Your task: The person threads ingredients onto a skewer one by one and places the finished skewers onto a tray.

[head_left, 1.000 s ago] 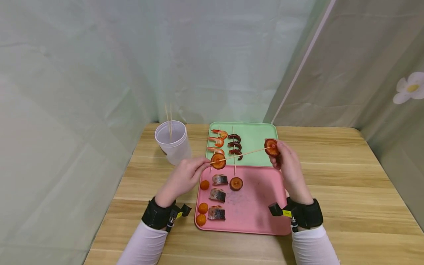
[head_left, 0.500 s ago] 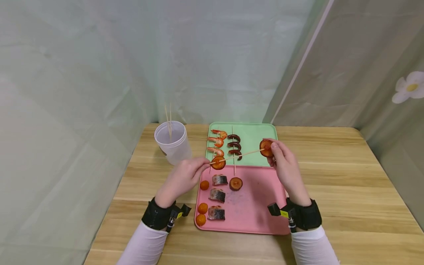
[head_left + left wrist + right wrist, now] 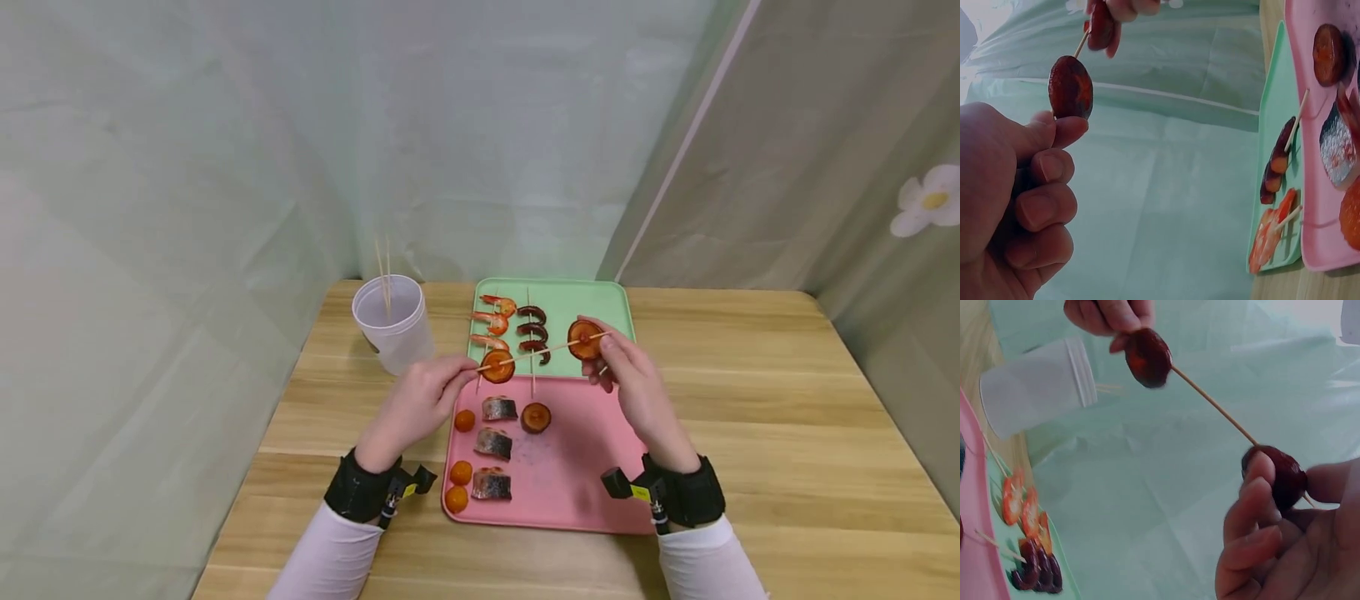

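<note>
My left hand [image 3: 418, 404] pinches a thin wooden skewer [image 3: 542, 352] near its left end. Right beside those fingertips a brown mushroom cap [image 3: 497, 367] is threaded on the stick. A second mushroom cap [image 3: 584, 340] is gripped between the thumb and fingers of my right hand [image 3: 645, 393]. The skewer passes through this cap too, and its tip [image 3: 1309, 500] sticks out beyond it in the right wrist view. Bare stick shows between the two caps. Both hands hold the skewer above the trays, the right end a little higher in the head view. Another mushroom cap [image 3: 536, 418] lies below.
A pink tray [image 3: 577, 492] carries fish pieces [image 3: 492, 443] and orange balls [image 3: 461, 473]. Behind it, a green tray [image 3: 592, 293] bears a shrimp skewer [image 3: 491, 323] and a skewer of dark curled pieces [image 3: 533, 323]. A white tub [image 3: 397, 337] with skewers stands at the left.
My right hand has moved left with its mushroom cap, sliding it further along the skewer, so the tip now shows past the cap. The left hand has stayed nearly still.
</note>
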`<state>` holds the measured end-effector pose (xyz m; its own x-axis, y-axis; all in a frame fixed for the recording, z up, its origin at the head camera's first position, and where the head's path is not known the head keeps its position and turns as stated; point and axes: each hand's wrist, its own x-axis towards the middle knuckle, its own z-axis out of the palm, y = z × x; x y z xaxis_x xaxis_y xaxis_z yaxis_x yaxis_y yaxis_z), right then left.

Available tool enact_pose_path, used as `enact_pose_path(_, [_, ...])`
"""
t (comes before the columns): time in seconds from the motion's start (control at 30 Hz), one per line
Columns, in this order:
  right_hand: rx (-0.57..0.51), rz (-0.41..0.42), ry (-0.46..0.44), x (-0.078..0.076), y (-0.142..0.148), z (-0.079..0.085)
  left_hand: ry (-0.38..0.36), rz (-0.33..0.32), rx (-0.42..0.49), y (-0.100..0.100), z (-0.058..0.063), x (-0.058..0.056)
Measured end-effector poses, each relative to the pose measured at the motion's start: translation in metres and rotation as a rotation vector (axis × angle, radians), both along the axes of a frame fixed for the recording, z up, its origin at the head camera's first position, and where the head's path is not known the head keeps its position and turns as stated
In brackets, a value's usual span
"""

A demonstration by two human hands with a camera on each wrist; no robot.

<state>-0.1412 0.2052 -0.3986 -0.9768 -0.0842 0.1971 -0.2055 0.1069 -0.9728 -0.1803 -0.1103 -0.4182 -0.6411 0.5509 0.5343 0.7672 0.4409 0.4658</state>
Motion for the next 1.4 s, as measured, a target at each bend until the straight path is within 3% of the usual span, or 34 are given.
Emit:
enact_pose_path(0.2, [0.070,0.128,-0.031,0.002,-0.010,-0.006,0.028,-0.029,0.019,0.004,-0.001,0.003])
enact_pose_path(0.47, [0.173,0.191,0.001,0.000,-0.019,-0.008,0.031,-0.050,0.031,0.010,0.002,0.004])
enact_pose_path(0.73, [0.170,0.211,0.037,-0.001,-0.020,-0.008,0.017,-0.047,0.039,0.011,0.005,0.004])
enact_pose_path(1.1, [0.194,0.195,0.029,-0.002,-0.019,-0.012,0.004,-0.049,0.044,0.008,0.001,0.006])
enact_pose_path(1.27, [0.241,0.191,0.073,-0.003,-0.016,-0.013,0.008,-0.038,0.064,0.006,0.002,0.006])
enact_pose_path(1.4, [0.332,0.140,0.084,-0.005,-0.015,-0.015,0.010,-0.024,0.070,0.004,0.005,0.006])
